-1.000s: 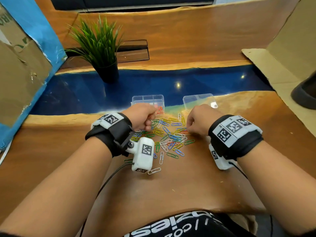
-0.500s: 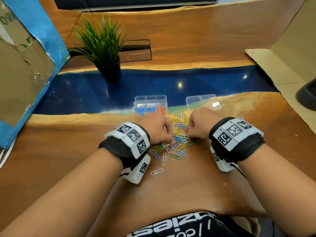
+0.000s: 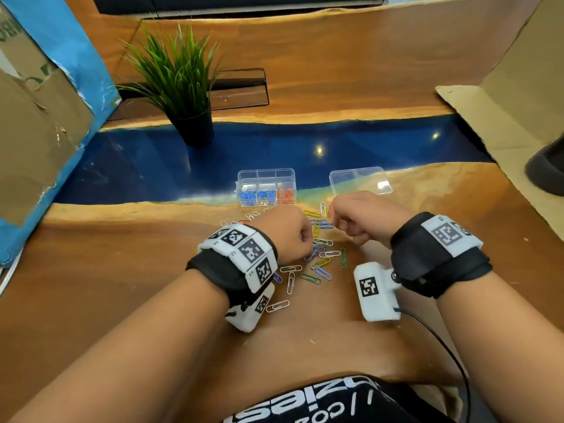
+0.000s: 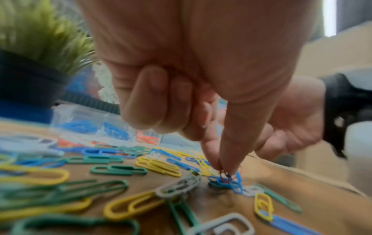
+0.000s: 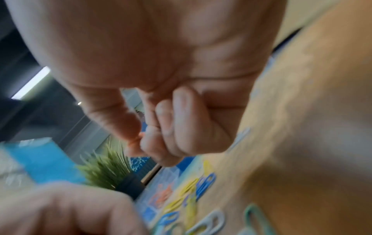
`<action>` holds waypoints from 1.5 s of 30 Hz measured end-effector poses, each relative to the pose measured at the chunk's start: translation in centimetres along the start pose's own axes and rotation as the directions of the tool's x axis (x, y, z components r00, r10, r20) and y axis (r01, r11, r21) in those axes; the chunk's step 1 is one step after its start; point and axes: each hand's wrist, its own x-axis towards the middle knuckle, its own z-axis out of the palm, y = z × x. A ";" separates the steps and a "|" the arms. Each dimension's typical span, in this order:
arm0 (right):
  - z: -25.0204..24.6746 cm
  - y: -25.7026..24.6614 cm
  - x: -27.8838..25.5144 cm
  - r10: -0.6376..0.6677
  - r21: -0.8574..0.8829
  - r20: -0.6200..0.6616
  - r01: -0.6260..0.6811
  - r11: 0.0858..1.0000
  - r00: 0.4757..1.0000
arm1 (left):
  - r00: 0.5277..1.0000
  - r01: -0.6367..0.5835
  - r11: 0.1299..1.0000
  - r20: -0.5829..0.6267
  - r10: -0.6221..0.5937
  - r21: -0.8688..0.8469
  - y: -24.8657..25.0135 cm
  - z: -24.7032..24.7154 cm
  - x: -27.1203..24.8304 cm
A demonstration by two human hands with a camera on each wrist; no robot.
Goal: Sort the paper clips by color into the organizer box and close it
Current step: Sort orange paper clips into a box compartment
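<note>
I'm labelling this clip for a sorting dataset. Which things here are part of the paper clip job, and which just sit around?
Part of the job:
- loose paper clips on the table
- organizer box, holding blue and red clips
- clear lid beside it
- left hand, pinching a clip in the pile
- right hand, lifted, fingers curled

Just lying about:
- potted plant
- cardboard

The paper clips (image 3: 317, 264) are blue, yellow, green, white and orange; the organizer box (image 3: 265, 178) is clear plastic; the table (image 3: 122, 270) is brown wood with a blue band.

Right hand (image 5: 161, 111) curled, thumb pinching against fingers, blurred paper clips (image 5: 193, 190) below on wooden table (image 5: 302, 143)
</note>
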 end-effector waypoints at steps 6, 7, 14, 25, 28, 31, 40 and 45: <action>0.5 0.8 0.0 -0.088 0.608 0.160 -0.028 0.793 0.983 | 0.994 0.110 0.955 0.029 -0.106 -0.274 -1.2 -0.4 -0.1; 0.6 0.8 0.0 -0.094 0.633 0.160 -0.029 0.774 0.983 | 0.992 0.123 0.942 0.026 -0.121 -0.311 -1.5 -0.5 -0.1; 2.0 1.5 0.6 -0.020 0.118 -0.011 0.022 0.993 1.000 | 0.979 0.182 0.848 0.014 -0.202 -0.497 -3.3 -0.8 -0.2; 3.1 0.5 1.0 -0.102 0.034 -0.019 0.103 0.994 0.995 | 0.979 0.204 0.794 0.109 -0.172 -0.572 -4.2 -0.7 -0.9; 3.3 0.6 1.3 -0.106 0.011 -0.013 0.106 0.994 0.994 | 0.979 0.205 0.782 0.138 -0.153 -0.589 -4.0 -0.9 -1.1; 3.2 0.6 1.5 -0.110 -0.006 -0.019 0.110 0.994 0.994 | 0.976 0.217 0.777 0.111 -0.187 -0.591 -4.3 -0.7 -1.1; 3.2 0.0 1.5 -0.158 -0.156 -0.059 0.147 0.977 0.986 | 0.952 0.282 0.904 -0.026 -0.306 -0.321 -5.6 -0.4 -0.9; 4.1 -1.3 1.6 -0.210 -0.427 -0.054 0.168 0.889 0.976 | 0.966 0.254 0.965 -0.031 -0.256 -0.064 -5.3 -0.5 -1.2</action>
